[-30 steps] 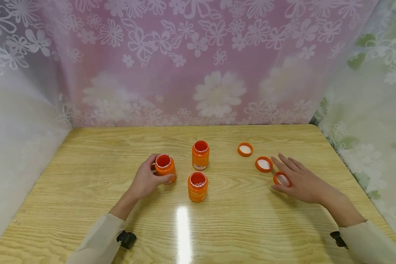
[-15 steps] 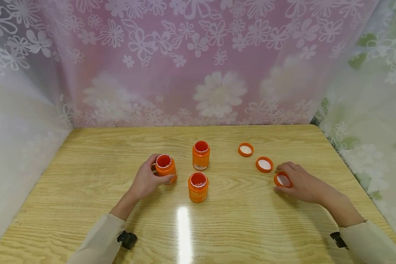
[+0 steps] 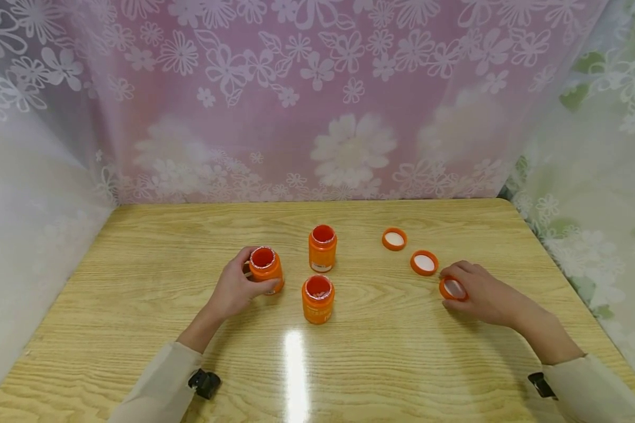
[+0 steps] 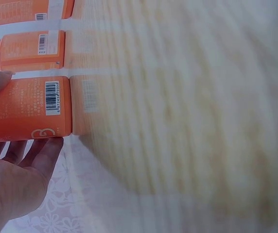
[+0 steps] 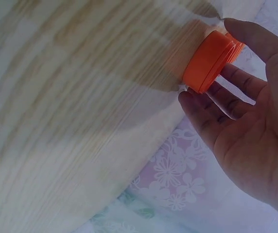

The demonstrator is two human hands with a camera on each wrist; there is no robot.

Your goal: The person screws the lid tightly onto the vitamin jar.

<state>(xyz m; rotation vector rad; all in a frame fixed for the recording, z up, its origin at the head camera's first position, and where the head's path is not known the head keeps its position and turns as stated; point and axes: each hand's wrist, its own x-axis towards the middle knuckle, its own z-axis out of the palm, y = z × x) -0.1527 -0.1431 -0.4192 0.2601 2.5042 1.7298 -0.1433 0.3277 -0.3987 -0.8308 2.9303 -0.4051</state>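
Observation:
My left hand (image 3: 238, 286) grips an open orange pill bottle (image 3: 265, 270), thumb on the near side and fingers round the back. In the left wrist view, this bottle (image 4: 27, 109) shows a barcode and stands base down on the table. My right hand (image 3: 489, 296) lies low around the nearest of three upturned orange lids (image 3: 453, 288), with thumb and fingers curved about its rim. The right wrist view shows that lid (image 5: 208, 62) between the thumb and fingertips, its side against the tabletop. Two more uncapped bottles, a far one (image 3: 322, 249) and a near one (image 3: 318, 302) holding pills, stand upright in the middle.
Two other lids, a middle one (image 3: 424, 264) and a far one (image 3: 394, 239), lie white liner up in a diagonal row. The wooden table (image 3: 190, 229) ends at a pink floral curtain (image 3: 275, 141), with pale curtains at both sides.
My right hand's fingers, spread over the lid a second ago, have drawn in and curved around it. The left hand, bottles and lids keep their places.

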